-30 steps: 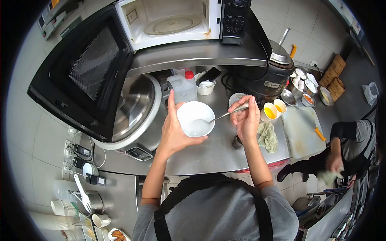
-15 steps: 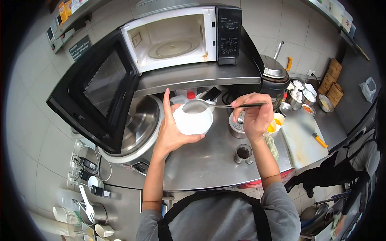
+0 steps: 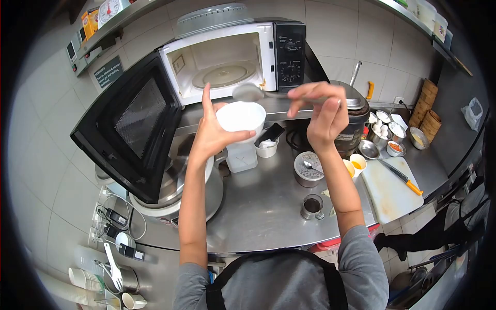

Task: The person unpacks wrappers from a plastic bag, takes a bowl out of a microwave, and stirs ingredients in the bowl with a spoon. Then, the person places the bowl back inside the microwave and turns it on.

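My left hand [image 3: 211, 133] is wrapped around a small white bowl [image 3: 241, 118], thumb along its near side and index finger pointing up. The bowl is raised in front of the open microwave [image 3: 222, 57], and its inside looks plain white. In my right hand [image 3: 326, 116] is a metal spoon [image 3: 248, 93], held level by its handle. The spoon's head is just above the bowl's far rim, slightly blurred. Below the bowl stands a translucent plastic container [image 3: 242, 157].
On the steel counter stand a metal pot with a spoon [image 3: 308, 178], a glass mug of dark liquid [image 3: 312, 205] and cups with yellow contents [image 3: 357, 163]. A knife [image 3: 400, 175] lies on a white cutting board [image 3: 390, 199]. Another person [image 3: 439, 227] stands at right.
Both hands have risen toward the microwave with the bowl and spoon. The spoon's head has moved from over the bowl's opening to above its far rim. The view has tilted up slightly.
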